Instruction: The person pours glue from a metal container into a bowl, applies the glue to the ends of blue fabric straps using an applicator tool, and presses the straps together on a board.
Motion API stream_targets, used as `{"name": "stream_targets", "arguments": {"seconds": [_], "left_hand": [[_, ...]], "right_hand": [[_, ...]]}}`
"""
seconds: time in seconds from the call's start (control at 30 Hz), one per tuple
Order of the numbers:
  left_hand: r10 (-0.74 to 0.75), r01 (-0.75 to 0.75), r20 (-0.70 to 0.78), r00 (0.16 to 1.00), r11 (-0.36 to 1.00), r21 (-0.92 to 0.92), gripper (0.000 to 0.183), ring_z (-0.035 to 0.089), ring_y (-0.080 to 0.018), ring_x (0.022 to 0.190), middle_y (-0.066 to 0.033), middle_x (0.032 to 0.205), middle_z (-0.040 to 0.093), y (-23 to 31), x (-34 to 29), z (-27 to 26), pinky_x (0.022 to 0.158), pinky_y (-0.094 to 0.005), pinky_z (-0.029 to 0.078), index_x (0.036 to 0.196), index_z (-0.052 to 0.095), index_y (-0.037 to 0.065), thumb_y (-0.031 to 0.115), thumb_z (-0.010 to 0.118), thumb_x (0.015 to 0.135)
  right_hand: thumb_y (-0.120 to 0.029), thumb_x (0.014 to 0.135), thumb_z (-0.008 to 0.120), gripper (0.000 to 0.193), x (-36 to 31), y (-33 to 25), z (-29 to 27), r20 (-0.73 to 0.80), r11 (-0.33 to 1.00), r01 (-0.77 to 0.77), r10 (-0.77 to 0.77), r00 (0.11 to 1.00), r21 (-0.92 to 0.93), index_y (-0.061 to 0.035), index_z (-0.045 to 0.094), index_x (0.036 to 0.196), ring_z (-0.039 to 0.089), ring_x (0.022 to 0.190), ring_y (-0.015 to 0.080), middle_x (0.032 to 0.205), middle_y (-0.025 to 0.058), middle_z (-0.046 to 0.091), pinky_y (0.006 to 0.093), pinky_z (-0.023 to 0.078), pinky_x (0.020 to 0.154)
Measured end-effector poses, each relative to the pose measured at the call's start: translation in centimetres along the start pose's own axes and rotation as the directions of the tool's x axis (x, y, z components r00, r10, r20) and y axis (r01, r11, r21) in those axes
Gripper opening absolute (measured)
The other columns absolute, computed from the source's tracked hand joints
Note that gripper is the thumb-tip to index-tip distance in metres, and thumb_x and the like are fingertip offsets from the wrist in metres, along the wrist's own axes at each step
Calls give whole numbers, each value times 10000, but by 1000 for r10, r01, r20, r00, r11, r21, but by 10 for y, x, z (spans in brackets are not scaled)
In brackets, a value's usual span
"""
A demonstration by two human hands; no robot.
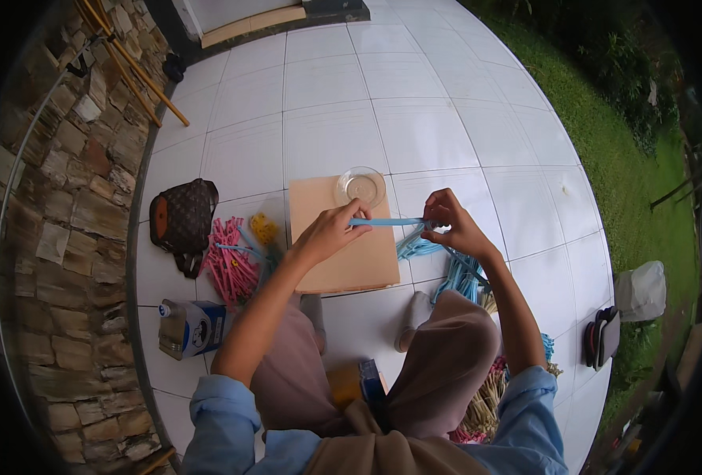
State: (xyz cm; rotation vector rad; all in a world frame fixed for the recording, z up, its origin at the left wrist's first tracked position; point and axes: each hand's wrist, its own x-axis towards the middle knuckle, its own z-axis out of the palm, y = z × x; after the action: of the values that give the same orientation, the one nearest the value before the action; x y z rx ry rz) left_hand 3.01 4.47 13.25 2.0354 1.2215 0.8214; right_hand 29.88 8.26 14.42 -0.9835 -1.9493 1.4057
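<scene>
A flat light-blue strip (387, 222) is stretched sideways between my hands, above a tan cardboard box or board (343, 269). At its left end, my left hand (331, 231) pinches it between thumb and fingers. My right hand (455, 226) closes on the other end with bent fingers; part of that end is hidden by them. Just beyond my left hand, a clear glass dish (360, 185) sits on the far edge of the cardboard. Below my right hand lie bundles of similar blue strips (460, 277) on the tiles.
Left of the cardboard are a pink strip pile (231, 269), a yellow bunch (264, 228) and a brown patterned bag (183, 222). A blue-and-white can (201, 327) stands nearer. Between my legs is a yellow-and-blue container (357, 384). Beige bundles (485, 404) lie by my right leg.
</scene>
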Motion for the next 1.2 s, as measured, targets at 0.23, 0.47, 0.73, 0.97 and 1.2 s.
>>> {"name": "stream_targets", "arguments": {"seconds": [0.23, 0.47, 0.73, 0.97, 1.2], "left_hand": [[23, -25, 17, 1000, 986, 165, 167, 619, -195, 745, -43, 867, 551, -91, 4, 38, 622, -309, 497, 891, 550, 43, 90, 663, 778], [122, -98, -95, 988, 969, 227, 260, 602, -172, 744, -28, 882, 517, -140, -7, 73, 618, -297, 513, 961, 638, 105, 10, 633, 719], [135, -100, -74, 988, 929, 355, 366, 587, -176, 756, -24, 898, 502, -140, -5, 70, 637, -295, 517, 1046, 641, 161, 7, 569, 722], [108, -77, -61, 992, 920, 386, 374, 596, -180, 792, -36, 874, 512, -133, -4, 67, 660, -295, 521, 1022, 658, 124, -14, 622, 677], [114, -77, -75, 991, 921, 381, 352, 594, -190, 792, -42, 868, 506, -134, -5, 70, 662, -304, 522, 1016, 655, 124, -15, 616, 694]], "right_hand": [[-7, 704, 718, 471, 37, 115, 35, -26, 997, -70, 68, 997, -44, -45, 382, 1032, 597, 924, 203, 945, 88, 553, 330, 479, 832], [2, 696, 712, 458, 59, 151, 40, -44, 997, -25, 22, 999, -76, -51, 381, 1008, 596, 920, 210, 960, 96, 558, 323, 477, 852], [-39, 700, 741, 464, 59, 158, 44, -61, 999, 8, -10, 998, -35, -60, 380, 990, 581, 931, 192, 980, 88, 556, 316, 468, 844], [-81, 694, 760, 477, 54, 161, 48, -72, 978, 80, -96, 993, -195, -60, 395, 1002, 552, 945, 197, 1002, 86, 557, 312, 428, 854], [-207, 648, 803, 539, 45, 167, 56, -139, 952, 128, -172, 975, -279, -42, 434, 1005, 526, 974, 221, 1031, 97, 549, 332, 416, 863]]}}
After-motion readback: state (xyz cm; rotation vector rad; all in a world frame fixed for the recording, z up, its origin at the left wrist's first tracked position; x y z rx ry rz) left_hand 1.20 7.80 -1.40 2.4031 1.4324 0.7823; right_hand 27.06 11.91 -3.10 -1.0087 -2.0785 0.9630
